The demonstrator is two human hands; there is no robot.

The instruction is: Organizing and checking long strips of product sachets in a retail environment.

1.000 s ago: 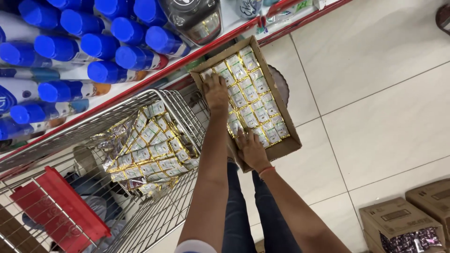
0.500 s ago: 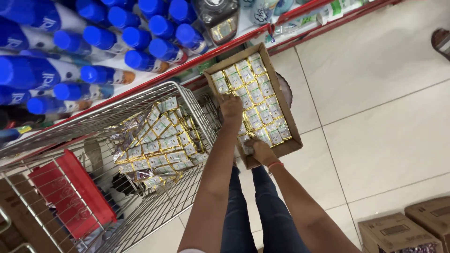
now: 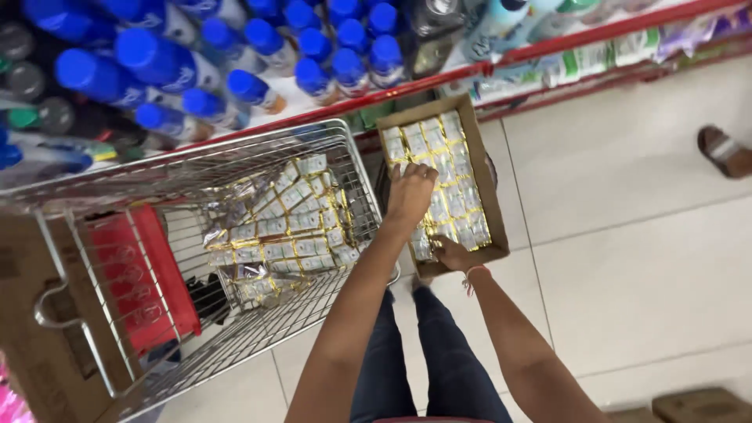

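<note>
A shallow cardboard box [image 3: 487, 180] full of small white and gold packets [image 3: 448, 160] sits level beside the cart, below the shelf. My left hand [image 3: 409, 196] lies flat on the packets at the box's left side, fingers spread. My right hand [image 3: 453, 254] grips the box's near edge, thumb on top. A wire shopping cart [image 3: 235, 149] stands just left of the box. It holds bundles of the same packets [image 3: 282, 227] in clear wrap.
A shelf with blue-capped bottles [image 3: 235, 86] and a red front edge [image 3: 548, 51] runs along the top. The cart has a red seat flap [image 3: 141, 274]. Brown cardboard [image 3: 23, 313] stands at the left. Another person's sandalled foot [image 3: 724, 149] is at the right, and cardboard boxes [image 3: 701, 406] lie bottom right.
My left hand has slid along the packets from the box's far end toward its middle. The right hand keeps its grip on the near edge.
</note>
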